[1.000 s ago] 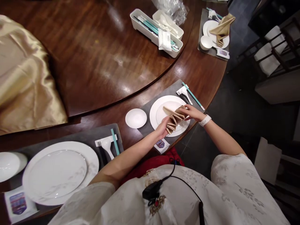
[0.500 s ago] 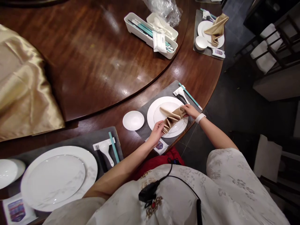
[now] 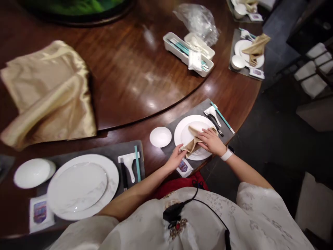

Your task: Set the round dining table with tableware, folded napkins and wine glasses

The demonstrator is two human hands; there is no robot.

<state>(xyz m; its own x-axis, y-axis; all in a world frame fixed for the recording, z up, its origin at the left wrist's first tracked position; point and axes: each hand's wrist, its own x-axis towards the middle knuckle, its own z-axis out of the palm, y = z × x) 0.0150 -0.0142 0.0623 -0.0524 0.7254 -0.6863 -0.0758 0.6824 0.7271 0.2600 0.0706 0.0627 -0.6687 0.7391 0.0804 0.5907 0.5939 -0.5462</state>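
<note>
1. A round dark-wood surface (image 3: pixel 125 80) is recorded, with a turntable set into it; the whole scene is carried on it.
2. A loosely heaped gold satin cloth (image 3: pixel 47 93) is noted on the turntable.
3. A grey place mat (image 3: pixel 192 116) is seen at the surface's edge, with a white plate (image 3: pixel 184 128) on it and a second, smaller plate stacked inside.
4. A gold satin napkin (image 3: pixel 194 144) is located on the stacked plates, gathered into folds, its near corner hanging towards the plate rim.
5. The right hand (image 3: pixel 212 141) is observed laid flat across the napkin with fingers spread, pressing rather than clenched. The left hand (image 3: pixel 175 159) is seen at the napkin's near edge, fingertips touching it; whether a pinch is being made cannot be told.
6. A small white bowl (image 3: pixel 160 136) is noted left of the plate, well clear of both hands.
7. A white spoon (image 3: pixel 214 114) and teal-trimmed chopsticks (image 3: pixel 222 118) are seen just beyond the right hand.
8. Risks are judged as 2: the satin folds could slide apart if the right hand's pressure is eased, since the cloth looks slippery; and a wide sweep of the right wrist could disturb the spoon or chopsticks.
</note>
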